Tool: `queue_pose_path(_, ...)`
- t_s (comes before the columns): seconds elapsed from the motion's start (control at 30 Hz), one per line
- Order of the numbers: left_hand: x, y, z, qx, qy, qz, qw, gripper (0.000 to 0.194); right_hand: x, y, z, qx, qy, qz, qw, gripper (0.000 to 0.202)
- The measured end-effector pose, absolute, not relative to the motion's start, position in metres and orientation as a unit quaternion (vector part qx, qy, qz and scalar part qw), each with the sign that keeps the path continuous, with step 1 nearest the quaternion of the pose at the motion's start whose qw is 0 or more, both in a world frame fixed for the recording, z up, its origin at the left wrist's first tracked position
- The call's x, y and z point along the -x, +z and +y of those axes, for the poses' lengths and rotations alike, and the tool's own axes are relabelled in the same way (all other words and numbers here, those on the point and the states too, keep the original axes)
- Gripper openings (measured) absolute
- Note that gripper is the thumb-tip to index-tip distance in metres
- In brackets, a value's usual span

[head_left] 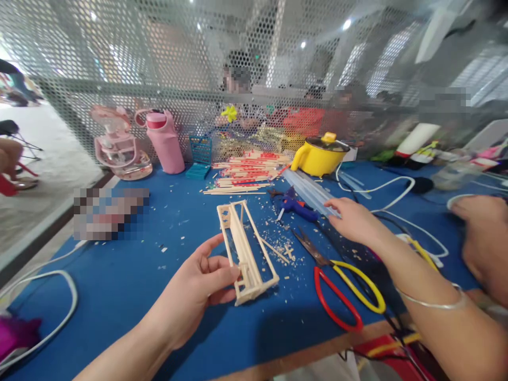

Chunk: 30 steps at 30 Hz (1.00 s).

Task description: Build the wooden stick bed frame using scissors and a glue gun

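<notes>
My left hand (212, 278) grips a small rectangular frame of thin wooden sticks (248, 254) by its near left side, thumb over the lower rail. The frame is tilted above the blue table. My right hand (353, 218) is stretched toward the near end of a bundle of translucent glue sticks (311, 190), fingers apart at their edge; whether it touches one is unclear. A blue glue gun (296, 206) lies left of that hand. Nearer to me rest scissors (325, 260) with one red and one yellow handle.
Loose wooden sticks with red wrappers (250, 172) are heaped at the back, beside a yellow pot (321, 156). A pink bottle (166, 142), a clear jug (123, 151) and a teal stand (199, 157) line the mesh partition (190, 69). Another person's hand (482, 217) is at right, near white cables (420, 222).
</notes>
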<state>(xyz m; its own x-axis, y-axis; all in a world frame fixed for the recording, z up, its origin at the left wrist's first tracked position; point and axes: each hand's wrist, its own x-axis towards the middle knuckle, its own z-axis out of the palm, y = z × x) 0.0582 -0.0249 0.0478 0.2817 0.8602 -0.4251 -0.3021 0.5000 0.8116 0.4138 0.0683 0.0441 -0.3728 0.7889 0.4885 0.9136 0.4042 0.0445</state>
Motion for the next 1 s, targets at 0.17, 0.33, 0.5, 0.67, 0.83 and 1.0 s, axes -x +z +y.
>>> queue_pose_path(0.17,-0.060,0.046,-0.023,-0.274,0.401,0.405,0.775,0.063,-0.382,0.041,0.073,0.522,-0.178,-0.807,0.211,0.021)
queue_pose_path(0.33,-0.061,0.043,-0.020,-0.269,0.406,0.377,0.788,0.051,-0.280,0.077,0.021,0.357,0.024,-0.894,0.271,0.017)
queue_pose_path(0.5,-0.057,0.039,-0.021,-0.298,0.416,0.360,0.780,0.056,-0.232,0.093,0.002,0.308,0.127,-0.924,0.189,0.015)
queue_pose_path(0.67,-0.055,0.039,-0.020,-0.329,0.401,0.359,0.776,0.059,-0.231,0.094,0.015,0.330,0.192,-0.908,0.172,0.013)
queue_pose_path(0.83,-0.053,0.045,-0.021,-0.397,0.498,0.472,0.610,0.033,-0.230,0.096,0.019,0.336,0.169,-0.884,0.278,0.010)
queue_pose_path(1.0,-0.044,0.046,-0.020,-0.483,0.480,0.418,0.602,0.033,-0.214,0.097,0.015,0.285,0.133,-0.905,0.286,0.010)
